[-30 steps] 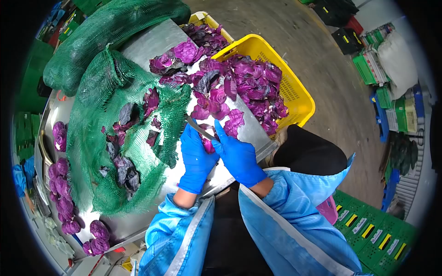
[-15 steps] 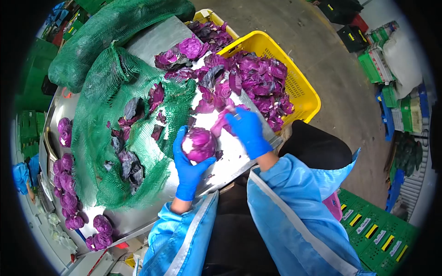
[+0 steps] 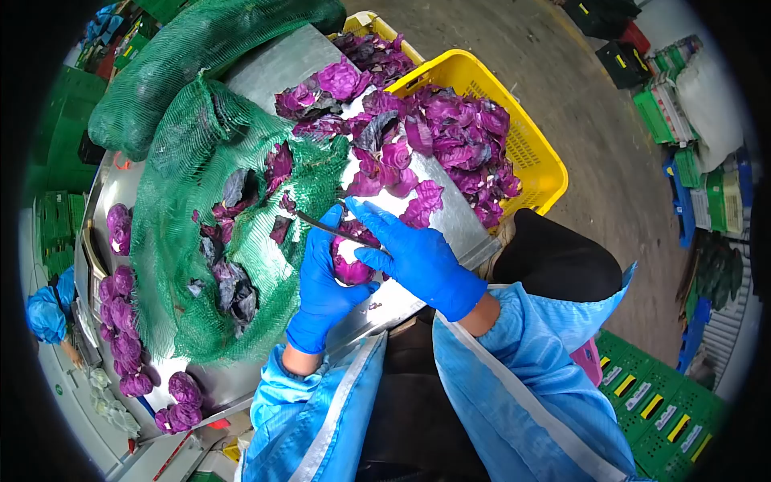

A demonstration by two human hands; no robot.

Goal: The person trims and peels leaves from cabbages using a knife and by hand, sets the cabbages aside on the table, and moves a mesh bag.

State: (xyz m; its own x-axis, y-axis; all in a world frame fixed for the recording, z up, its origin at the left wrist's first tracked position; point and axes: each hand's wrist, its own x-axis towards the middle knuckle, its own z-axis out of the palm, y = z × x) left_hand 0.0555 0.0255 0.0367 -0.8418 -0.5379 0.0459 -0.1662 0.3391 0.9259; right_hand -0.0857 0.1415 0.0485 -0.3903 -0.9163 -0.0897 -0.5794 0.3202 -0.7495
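In the head view my left hand (image 3: 325, 281) is wrapped round a red cabbage (image 3: 351, 265), purple with a pale patch, held just over the metal table. My right hand (image 3: 426, 261) is closed over the top of the cabbage, gripping a thin, dark knife (image 3: 333, 229) that lies across it and points left. The knife's handle is hidden in my fingers. Loose purple leaves (image 3: 422, 205) lie on the table just beyond my right hand. Left of my hands is a green mesh bag (image 3: 177, 265) with dark leaf scraps on it.
A yellow crate (image 3: 538, 161) heaped with cabbage leaves stands beyond the table's right edge, another behind it. A full green mesh sack (image 3: 201, 60) lies at the back. Several red cabbages (image 3: 124, 317) line the left edge. A person in blue (image 3: 48, 313) is at far left.
My right hand has let go of a purple leaf, which now lies on the table, and has come left to the cabbage. A knife now shows against the cabbage.
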